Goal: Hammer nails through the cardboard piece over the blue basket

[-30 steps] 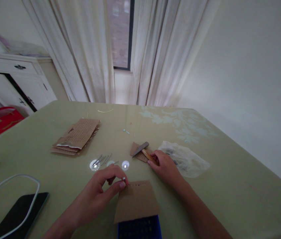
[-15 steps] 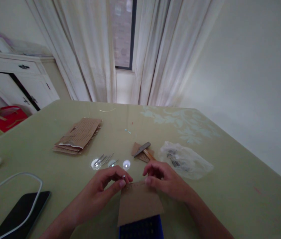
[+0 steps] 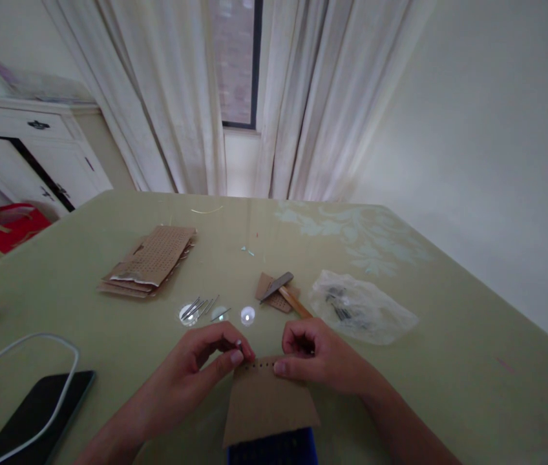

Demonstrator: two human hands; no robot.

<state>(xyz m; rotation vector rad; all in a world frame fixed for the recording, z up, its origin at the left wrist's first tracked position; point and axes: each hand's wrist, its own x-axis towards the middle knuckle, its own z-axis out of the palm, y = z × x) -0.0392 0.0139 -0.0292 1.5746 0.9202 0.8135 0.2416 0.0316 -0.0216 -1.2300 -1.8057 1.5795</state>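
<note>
Presently, cardboard sheet (image 3: 270, 403) at lower centre of frame, row of small holes along far edge; blue object (image 3: 274, 450) partly under near edge, cut off by bottom of frame; left hand (image 3: 201, 368) at sheet's far left corner, thumb and index nearly closed, nail (image 3: 239, 343) pinched between; right hand (image 3: 325, 358) at far right corner, thumb on top, fingers curled, cannot tell whether tips grip underside; hammer (image 3: 292, 299) right of centre, head on cardboard scrap (image 3: 278, 303).
</note>
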